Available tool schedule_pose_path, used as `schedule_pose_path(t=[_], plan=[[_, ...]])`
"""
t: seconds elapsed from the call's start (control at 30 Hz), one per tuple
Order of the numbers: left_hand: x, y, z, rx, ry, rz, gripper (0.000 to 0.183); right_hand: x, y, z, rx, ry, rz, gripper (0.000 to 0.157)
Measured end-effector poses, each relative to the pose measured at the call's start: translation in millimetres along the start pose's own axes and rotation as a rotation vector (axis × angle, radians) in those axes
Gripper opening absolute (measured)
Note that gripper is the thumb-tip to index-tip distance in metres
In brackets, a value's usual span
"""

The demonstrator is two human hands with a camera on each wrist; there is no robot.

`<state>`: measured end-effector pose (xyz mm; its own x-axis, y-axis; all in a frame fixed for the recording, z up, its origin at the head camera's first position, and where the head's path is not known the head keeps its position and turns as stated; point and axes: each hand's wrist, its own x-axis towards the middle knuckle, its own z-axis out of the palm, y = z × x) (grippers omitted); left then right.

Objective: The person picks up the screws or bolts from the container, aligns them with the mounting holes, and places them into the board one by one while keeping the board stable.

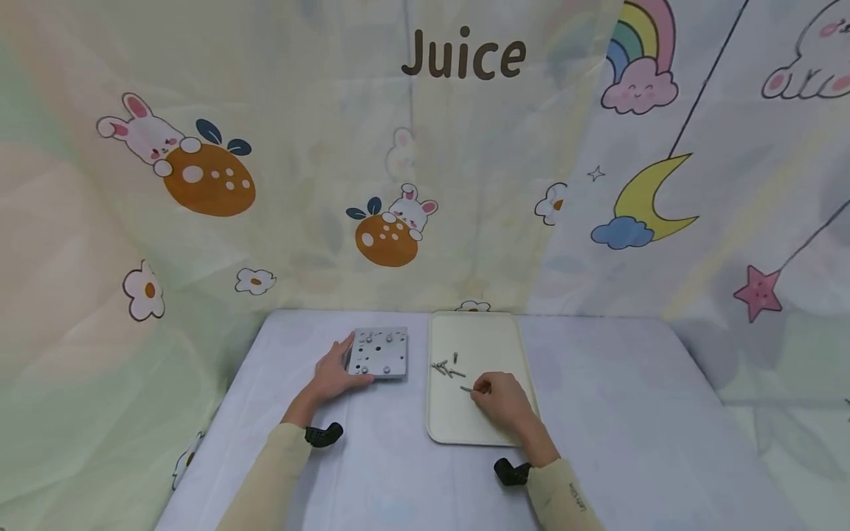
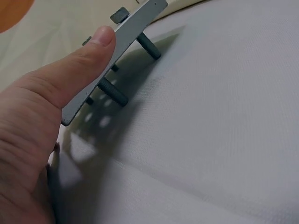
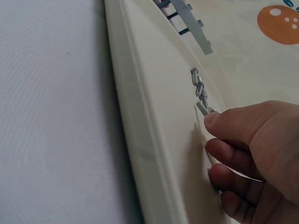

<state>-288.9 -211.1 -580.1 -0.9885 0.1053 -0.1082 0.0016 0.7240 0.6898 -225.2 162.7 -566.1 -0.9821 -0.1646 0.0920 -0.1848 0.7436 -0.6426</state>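
My left hand (image 1: 335, 372) grips the left edge of a grey metal plate (image 1: 385, 356), the thumb along its near side. The plate has several holes, and bolt heads show on its top face. In the left wrist view, threaded bolt shanks (image 2: 112, 92) stick out below the plate, over the white cloth; whether their tips touch it I cannot tell. Over a cream tray (image 1: 458, 428), my right hand (image 1: 503, 402) pinches a small bolt (image 1: 466, 389) between thumb and fingers. Its far part is hidden by the fingers. Beyond it, several loose bolts (image 3: 199, 86) lie on the tray.
A white cloth (image 1: 392, 464) covers the table, with the tray to the right of the plate. The tray has a low raised rim (image 3: 140, 93). A printed fabric backdrop (image 1: 319, 147) hangs behind the table's far edge.
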Motion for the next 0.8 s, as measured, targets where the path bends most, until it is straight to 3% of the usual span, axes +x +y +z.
schedule_pose_path(t=[0.17,0.37,0.57,0.8], plan=[[3.7,5.0,-0.4,-0.016,0.013,-0.023,0.129,6,-3,-6.4,0.019,0.039,-0.027,0.005],[-8.5,-1.1,5.6,-0.030,0.002,-0.054,0.130,2,-4,3.9,0.027,0.039,-0.081,0.008],[-9.2,1.9,4.9,-0.023,0.021,-0.015,0.126,5,-12,5.5,0.158,0.083,-0.087,0.011],[-9.5,-1.5,2.3,0.027,0.025,0.011,0.125,12,-30,6.5,0.295,0.035,-0.073,0.009]])
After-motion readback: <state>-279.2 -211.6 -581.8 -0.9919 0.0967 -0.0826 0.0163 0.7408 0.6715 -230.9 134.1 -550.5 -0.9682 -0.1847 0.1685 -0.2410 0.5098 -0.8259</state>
